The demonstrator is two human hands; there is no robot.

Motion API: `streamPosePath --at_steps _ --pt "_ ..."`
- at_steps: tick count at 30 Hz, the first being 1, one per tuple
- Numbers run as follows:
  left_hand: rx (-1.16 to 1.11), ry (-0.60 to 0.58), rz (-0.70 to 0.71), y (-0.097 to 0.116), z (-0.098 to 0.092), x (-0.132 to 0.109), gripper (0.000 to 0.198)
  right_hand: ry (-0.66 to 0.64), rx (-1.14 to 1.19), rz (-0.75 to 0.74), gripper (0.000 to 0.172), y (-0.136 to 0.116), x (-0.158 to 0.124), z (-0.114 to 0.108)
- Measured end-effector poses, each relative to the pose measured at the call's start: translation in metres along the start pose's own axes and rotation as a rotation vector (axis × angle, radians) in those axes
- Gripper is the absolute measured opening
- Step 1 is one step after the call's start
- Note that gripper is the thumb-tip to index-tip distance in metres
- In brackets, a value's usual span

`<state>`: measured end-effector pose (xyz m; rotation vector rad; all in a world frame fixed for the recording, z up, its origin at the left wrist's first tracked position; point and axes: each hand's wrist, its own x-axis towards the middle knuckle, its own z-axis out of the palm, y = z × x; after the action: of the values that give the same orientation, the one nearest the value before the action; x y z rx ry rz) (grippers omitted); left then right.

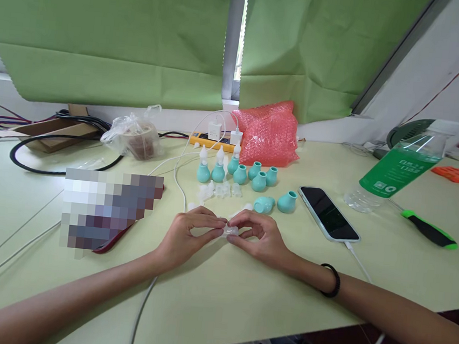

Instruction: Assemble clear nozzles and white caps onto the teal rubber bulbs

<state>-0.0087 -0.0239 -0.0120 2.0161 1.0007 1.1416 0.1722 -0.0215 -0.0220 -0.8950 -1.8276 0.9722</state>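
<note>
My left hand [193, 233] and my right hand [259, 237] meet over the middle of the table. Between their fingertips they both pinch a small translucent plastic piece [231, 231]; the fingers cover part of it. Just beyond lie several loose clear plastic pieces [222, 189]. Behind those, several turquoise rubber bulbs [259, 182] stand with open necks, and others carry clear nozzle tips, such as the bulb [203, 172] at the left of the group. One turquoise bulb [264, 204] lies on its side near my right hand, beside an upright bulb [287, 202].
A phone [330, 214] on a white cable lies right, near a tilted water bottle [402, 167] and a green-black handle [429, 229]. A pixelated phone [117, 215] lies left. Behind are pink bubble wrap [269, 135], a yellow power strip [212, 142] and a bagged cup [135, 138].
</note>
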Motion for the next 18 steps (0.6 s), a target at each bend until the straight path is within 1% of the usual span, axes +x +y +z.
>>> streamPosePath --at_steps 5,9,11,14,18 --pt "0.009 -0.016 -0.004 0.0021 -0.0001 0.001 0.013 0.008 -0.002 -0.032 0.018 0.0003 -0.0004 0.0" --pt "-0.011 -0.043 -0.034 0.0055 -0.0016 0.0012 0.014 0.024 -0.016 -0.074 0.019 0.0009 -0.0008 0.0005" --pt "-0.054 -0.063 -0.075 0.0065 -0.0025 0.0008 0.014 0.032 -0.024 -0.095 0.021 0.0011 -0.0011 0.0007" --pt "-0.181 -0.095 -0.167 0.0066 -0.0035 -0.0002 0.016 0.044 -0.05 -0.149 0.023 0.0014 -0.0015 0.0008" --pt "-0.291 -0.096 -0.291 0.007 -0.0055 -0.0005 0.02 0.058 -0.095 -0.236 0.021 0.0016 -0.0019 0.0013"
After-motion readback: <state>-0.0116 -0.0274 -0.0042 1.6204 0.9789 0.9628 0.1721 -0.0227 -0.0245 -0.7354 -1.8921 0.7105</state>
